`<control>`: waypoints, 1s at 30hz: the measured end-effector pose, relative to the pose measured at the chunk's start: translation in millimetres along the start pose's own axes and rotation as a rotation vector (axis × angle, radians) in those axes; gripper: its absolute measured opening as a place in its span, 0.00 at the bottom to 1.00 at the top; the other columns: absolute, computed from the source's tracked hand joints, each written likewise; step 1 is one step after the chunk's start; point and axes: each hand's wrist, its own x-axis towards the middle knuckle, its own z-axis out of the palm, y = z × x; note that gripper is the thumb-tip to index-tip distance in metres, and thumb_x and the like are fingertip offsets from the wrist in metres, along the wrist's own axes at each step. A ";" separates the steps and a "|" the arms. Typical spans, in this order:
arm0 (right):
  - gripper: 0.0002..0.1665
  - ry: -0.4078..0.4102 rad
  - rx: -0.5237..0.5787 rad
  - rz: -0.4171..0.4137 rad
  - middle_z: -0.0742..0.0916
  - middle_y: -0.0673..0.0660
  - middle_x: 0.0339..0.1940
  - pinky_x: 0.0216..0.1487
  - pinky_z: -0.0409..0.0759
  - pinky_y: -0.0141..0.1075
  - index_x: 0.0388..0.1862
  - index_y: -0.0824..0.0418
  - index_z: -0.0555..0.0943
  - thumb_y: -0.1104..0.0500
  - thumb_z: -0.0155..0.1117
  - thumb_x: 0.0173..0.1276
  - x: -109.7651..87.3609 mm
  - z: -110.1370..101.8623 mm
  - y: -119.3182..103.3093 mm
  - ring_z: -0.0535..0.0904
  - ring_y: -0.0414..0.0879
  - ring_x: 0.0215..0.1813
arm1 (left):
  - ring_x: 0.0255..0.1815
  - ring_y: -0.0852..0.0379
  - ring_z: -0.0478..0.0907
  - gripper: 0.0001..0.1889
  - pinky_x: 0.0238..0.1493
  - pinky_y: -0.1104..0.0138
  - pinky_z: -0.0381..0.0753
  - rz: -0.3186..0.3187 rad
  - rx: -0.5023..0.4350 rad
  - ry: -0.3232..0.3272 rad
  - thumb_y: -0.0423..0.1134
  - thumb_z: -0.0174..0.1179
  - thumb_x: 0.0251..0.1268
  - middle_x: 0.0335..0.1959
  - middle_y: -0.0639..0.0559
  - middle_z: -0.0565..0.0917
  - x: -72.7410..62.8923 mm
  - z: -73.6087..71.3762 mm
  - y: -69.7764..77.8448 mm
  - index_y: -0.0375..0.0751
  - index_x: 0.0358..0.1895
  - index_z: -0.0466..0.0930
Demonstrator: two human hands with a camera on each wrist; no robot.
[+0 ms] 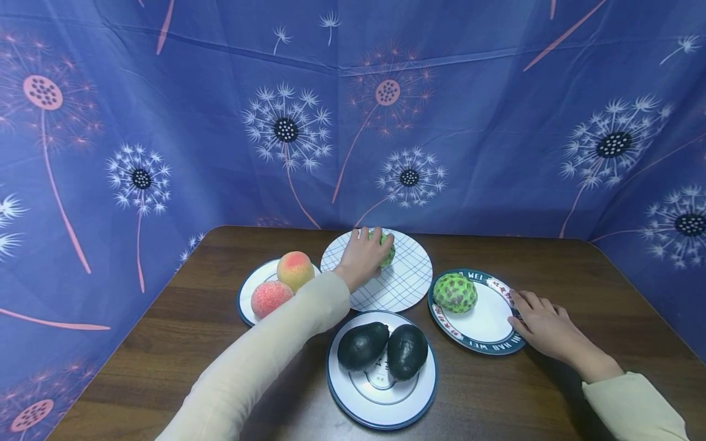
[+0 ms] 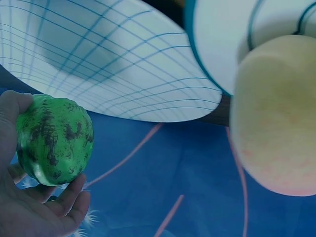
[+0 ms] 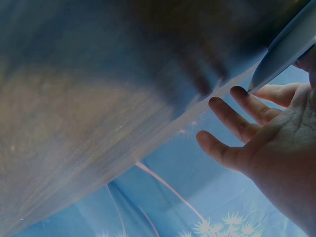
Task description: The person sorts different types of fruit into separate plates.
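My left hand (image 1: pixel 361 256) reaches across to the far plate and holds a green, dark-blotched custard apple (image 2: pixel 55 139) between thumb and fingers. In the head view the hand partly hides this fruit, over the white plate with blue grid lines (image 1: pixel 405 291). My right hand (image 1: pixel 548 327) lies at the right edge of a dark-green-rimmed plate (image 1: pixel 488 350), thumb and forefinger at its rim. Its other fingers are spread and fairly straight in the right wrist view. A second custard apple (image 1: pixel 455 293) sits on the left side of that rimmed plate.
Two dark green avocados (image 1: pixel 407 352) lie on a blue-edged white plate (image 1: pixel 380 413) at the front. Two peaches (image 1: pixel 295 271) rest on another plate (image 1: pixel 246 300) at the left, partly behind my left sleeve (image 1: pixel 276 361). A blue patterned cloth (image 1: pixel 485 153) hangs behind the wooden table (image 1: pixel 584 269).
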 end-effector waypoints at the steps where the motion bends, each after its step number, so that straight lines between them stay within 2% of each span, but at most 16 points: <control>1: 0.39 0.000 -0.001 0.000 0.67 0.75 0.59 0.53 0.59 0.70 0.64 0.73 0.59 0.48 0.55 0.64 -0.1 0.1 -0.1 0.63 0.72 0.57 | 0.58 0.44 0.68 0.40 0.59 0.53 0.70 0.006 0.003 0.005 0.57 0.64 0.49 0.59 0.45 0.68 0.1 -1.4 2.1 0.51 0.65 0.57; 13: 0.37 0.004 0.010 -0.012 0.67 0.75 0.59 0.52 0.59 0.71 0.64 0.73 0.59 0.48 0.53 0.65 -1.3 -0.1 0.7 0.63 0.72 0.58 | 0.57 0.47 0.69 0.43 0.58 0.57 0.71 0.073 0.103 0.087 0.63 0.60 0.50 0.61 0.47 0.66 3.7 -16.7 28.3 0.51 0.67 0.53; 20: 0.38 0.009 0.015 -0.018 0.67 0.75 0.59 0.51 0.60 0.70 0.64 0.73 0.59 0.49 0.53 0.65 -1.3 -0.3 1.7 0.63 0.72 0.57 | 0.57 0.48 0.69 0.42 0.58 0.58 0.70 0.114 0.087 0.157 0.63 0.58 0.52 0.62 0.47 0.64 4.1 -26.9 42.8 0.52 0.68 0.52; 30: 0.38 0.000 0.018 -0.008 0.67 0.75 0.59 0.53 0.59 0.71 0.64 0.73 0.59 0.49 0.53 0.65 -1.0 -0.6 0.8 0.62 0.72 0.58 | 0.61 0.49 0.66 0.39 0.61 0.58 0.68 0.160 0.110 0.180 0.60 0.54 0.57 0.66 0.47 0.61 4.0 -42.2 62.4 0.53 0.69 0.49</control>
